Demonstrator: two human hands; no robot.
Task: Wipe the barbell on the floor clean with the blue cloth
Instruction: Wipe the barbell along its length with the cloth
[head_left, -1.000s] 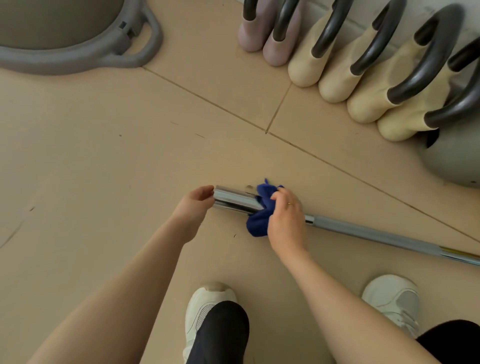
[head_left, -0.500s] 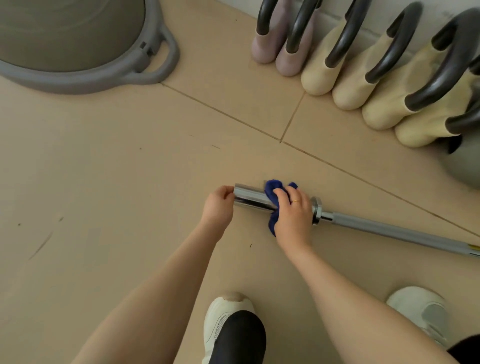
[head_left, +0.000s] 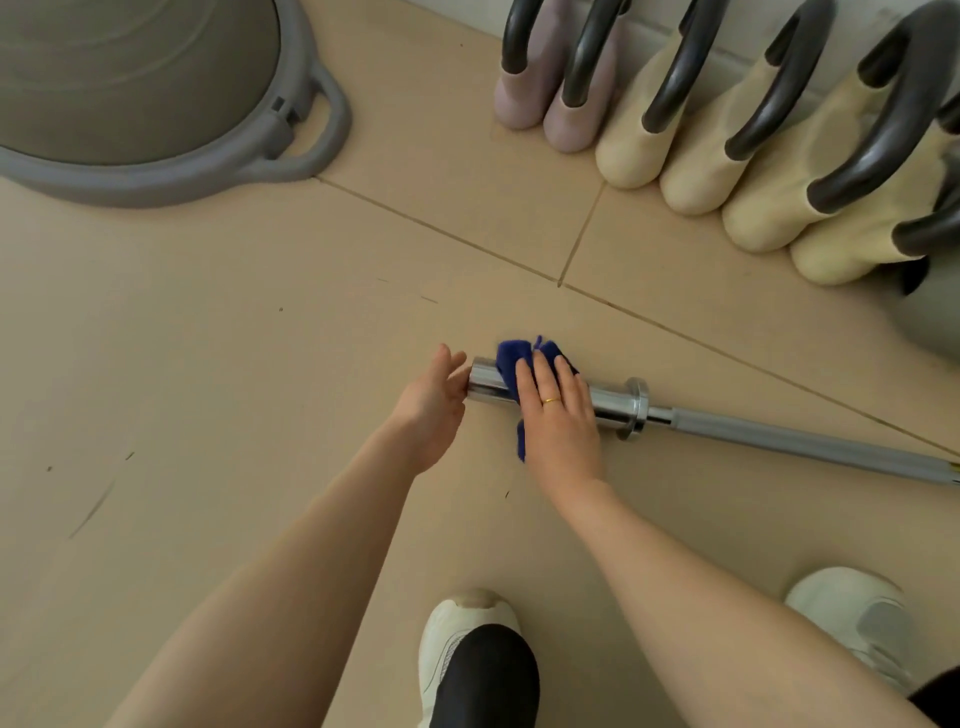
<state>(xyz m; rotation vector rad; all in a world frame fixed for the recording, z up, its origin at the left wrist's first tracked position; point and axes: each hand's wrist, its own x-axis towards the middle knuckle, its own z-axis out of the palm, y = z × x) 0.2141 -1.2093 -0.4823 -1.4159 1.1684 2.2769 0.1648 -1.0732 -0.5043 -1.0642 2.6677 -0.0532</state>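
A chrome barbell (head_left: 737, 431) lies on the beige floor, its thick sleeve end pointing left and its grey shaft running off to the right. The blue cloth (head_left: 511, 358) is draped over the sleeve near its tip. My right hand (head_left: 558, 415) lies flat on the cloth, fingers stretched out, pressing it onto the sleeve. My left hand (head_left: 434, 402) is at the sleeve's end face, fingers apart, palm against or just beside the tip. A gold ring is on my right hand.
A row of kettlebells (head_left: 727, 150) with dark handles stands at the back right along the wall. A grey balance dome (head_left: 156, 93) sits at the back left. My white shoes (head_left: 467, 639) are near the bottom.
My right hand slid the cloth left along the sleeve toward its tip, uncovering the collar. Its fingers flattened out. My left hand opened at the sleeve's end.
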